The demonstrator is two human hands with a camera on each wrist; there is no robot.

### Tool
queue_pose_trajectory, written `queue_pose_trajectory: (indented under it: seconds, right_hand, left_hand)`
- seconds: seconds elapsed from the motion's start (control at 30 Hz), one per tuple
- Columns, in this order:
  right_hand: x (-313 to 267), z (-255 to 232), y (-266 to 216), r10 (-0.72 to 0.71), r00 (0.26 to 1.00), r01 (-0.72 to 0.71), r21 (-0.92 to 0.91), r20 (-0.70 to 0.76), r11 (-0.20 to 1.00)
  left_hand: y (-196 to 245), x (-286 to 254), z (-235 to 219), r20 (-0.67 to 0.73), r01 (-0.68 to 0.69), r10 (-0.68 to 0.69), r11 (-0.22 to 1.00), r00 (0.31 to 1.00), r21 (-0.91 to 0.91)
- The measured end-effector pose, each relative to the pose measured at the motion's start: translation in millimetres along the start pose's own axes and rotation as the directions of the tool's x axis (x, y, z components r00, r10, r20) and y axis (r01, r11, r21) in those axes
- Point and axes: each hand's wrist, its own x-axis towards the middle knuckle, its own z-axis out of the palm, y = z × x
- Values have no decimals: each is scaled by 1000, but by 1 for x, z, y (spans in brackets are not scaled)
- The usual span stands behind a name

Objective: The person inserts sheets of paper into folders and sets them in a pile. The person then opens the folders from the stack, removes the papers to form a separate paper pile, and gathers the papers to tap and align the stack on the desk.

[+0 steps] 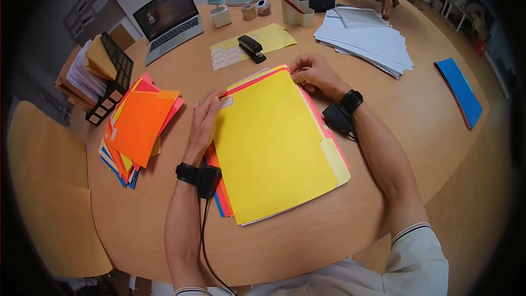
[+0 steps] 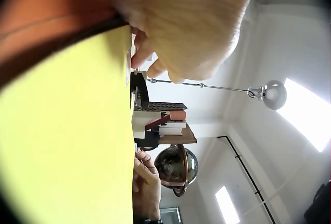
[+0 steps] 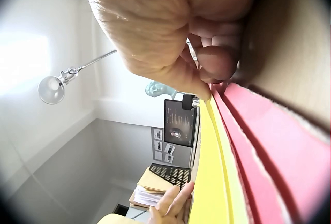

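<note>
A stack of coloured file folders lies in front of me, with a yellow folder (image 1: 268, 142) on top. Pink, orange and blue folder edges show beneath it. My left hand (image 1: 205, 120) rests along the stack's left edge near the upper corner, its fingers mostly straight. At the upper right corner, my right hand (image 1: 319, 77) pinches the yellow folder's edge between thumb and fingers. In the right wrist view, the pink folders (image 3: 279, 131) lie under the yellow one, just below the fingertips. A small white label (image 1: 226, 102) sits at the yellow folder's upper left.
To the left is a loose pile topped by an orange folder (image 1: 143, 123), with a black file organizer (image 1: 118, 71) behind. Further back stand a laptop (image 1: 169, 19) and a black stapler (image 1: 251, 48) on a yellow sheet. White papers (image 1: 361, 41) and blue folders (image 1: 459, 92) lie right.
</note>
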Motion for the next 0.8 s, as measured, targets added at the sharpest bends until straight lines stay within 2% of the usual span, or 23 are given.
queue_pose_trajectory:
  seconds: [0.1, 0.2, 0.3, 0.5, 0.57, 0.8]
  right_hand:
    - [1, 1, 0, 12, 999, -10, -68, 32, 998]
    - [-4, 9, -8, 47, 998, -54, -161, -44, 985]
    - [-5, 14, -10, 28, 999, -36, -176, -47, 984]
    - [7, 22, 10, -13, 999, 4, -175, -51, 985]
    - [14, 21, 16, -76, 995, 52, -335, -58, 941]
    - [16, 19, 22, -83, 995, 56, -393, -52, 918]
  left_hand:
    - [1, 0, 2, -4, 7, -7, 999, 1000, -34]
    - [0, 0, 2, 2, 5, -5, 999, 1000, -41]
    - [5, -2, 3, -13, -3, 2, 1000, 1000, -14]
    - [16, -6, 4, -58, 73, -80, 989, 995, -126]
    - [23, -8, 5, -84, 99, -116, 978, 990, -183]
    - [21, -7, 3, -114, 99, -131, 963, 985, -249]
